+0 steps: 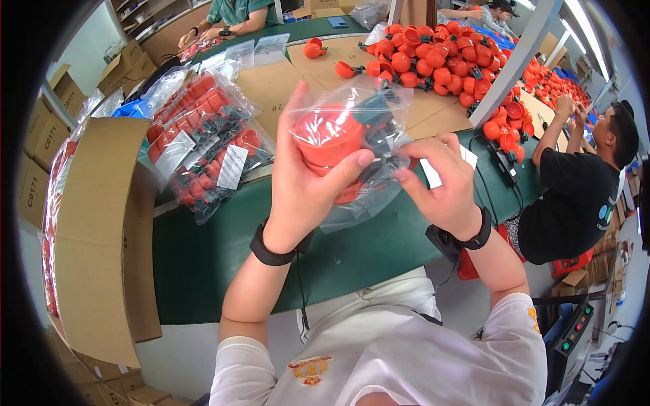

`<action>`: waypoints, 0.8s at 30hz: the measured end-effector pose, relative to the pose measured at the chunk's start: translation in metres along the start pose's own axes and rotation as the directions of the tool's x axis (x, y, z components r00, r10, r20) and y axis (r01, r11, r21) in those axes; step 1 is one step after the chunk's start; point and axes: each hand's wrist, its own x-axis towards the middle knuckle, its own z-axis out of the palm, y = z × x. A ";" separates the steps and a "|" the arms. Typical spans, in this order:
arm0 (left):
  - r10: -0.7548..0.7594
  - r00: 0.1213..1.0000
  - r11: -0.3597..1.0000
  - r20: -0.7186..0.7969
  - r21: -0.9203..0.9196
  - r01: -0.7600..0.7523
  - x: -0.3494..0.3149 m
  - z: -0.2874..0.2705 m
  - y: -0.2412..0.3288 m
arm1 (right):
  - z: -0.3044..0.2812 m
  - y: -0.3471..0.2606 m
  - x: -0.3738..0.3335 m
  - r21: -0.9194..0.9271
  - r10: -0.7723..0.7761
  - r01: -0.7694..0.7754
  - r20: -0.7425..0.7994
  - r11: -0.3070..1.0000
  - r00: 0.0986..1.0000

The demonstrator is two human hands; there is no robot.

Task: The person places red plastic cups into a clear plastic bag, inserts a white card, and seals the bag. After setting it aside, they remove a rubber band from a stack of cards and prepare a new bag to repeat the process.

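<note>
My left hand is wrapped round a clear plastic bag, thumb across its front. Inside the bag show a round red plastic cup and dark green fittings; more red lies below them. At the bag's right edge my right hand has its thumb and fingertips pinched together on the plastic. Partly hidden behind that hand is a white slip of paper. Both hands hold the bag above the green tabletop.
Filled bags of red cups with white labels lie at left, beside an open cardboard box. A heap of loose red cups covers the far right, behind a grey post. Co-workers sit at right and across the table.
</note>
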 end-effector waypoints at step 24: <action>-0.158 0.969 0.987 0.192 0.019 0.158 0.001 -0.003 -0.021 | -0.056 0.019 0.060 0.185 0.044 -0.111 0.332 0.976 0.942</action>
